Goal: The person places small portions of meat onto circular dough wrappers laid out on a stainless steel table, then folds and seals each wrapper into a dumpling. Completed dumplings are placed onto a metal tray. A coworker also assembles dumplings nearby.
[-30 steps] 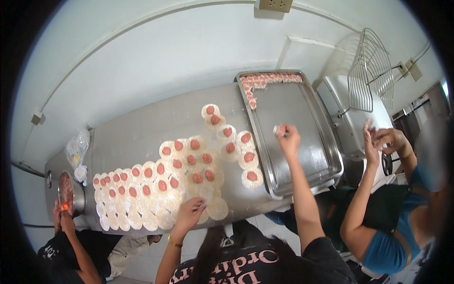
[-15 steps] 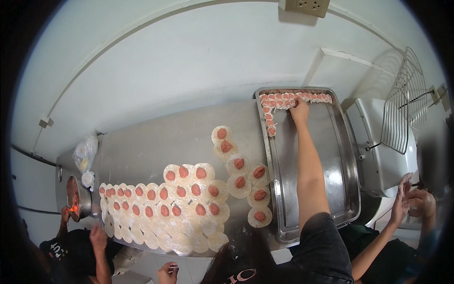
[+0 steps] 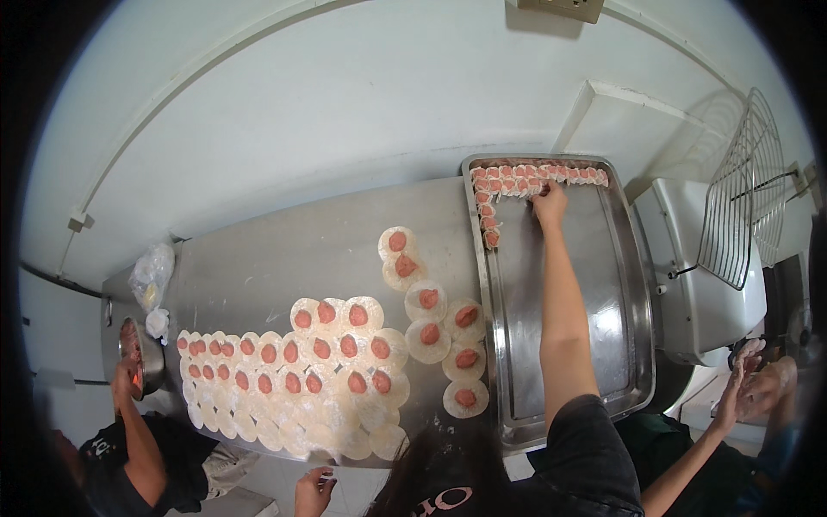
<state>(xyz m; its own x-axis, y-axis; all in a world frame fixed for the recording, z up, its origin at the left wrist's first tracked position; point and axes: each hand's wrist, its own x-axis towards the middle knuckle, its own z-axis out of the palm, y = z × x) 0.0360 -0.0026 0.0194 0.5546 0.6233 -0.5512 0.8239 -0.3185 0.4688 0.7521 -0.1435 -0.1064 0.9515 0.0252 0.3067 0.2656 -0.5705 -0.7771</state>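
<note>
1. Our right hand (image 3: 550,204), fingers bunched, reaches the dumplings (image 3: 510,184) in the tray (image 3: 603,345); we cannot tell whether it pinches one.
2. Our left hand (image 3: 314,493) curls beside the table (image 3: 267,267), its hold unclear.
3. Round wrappers (image 3: 351,420) lie left of the tray.

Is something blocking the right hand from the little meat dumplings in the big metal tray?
No, nothing visible. The right hand is right at the edge of the meat dumplings in the metal tray.
</note>
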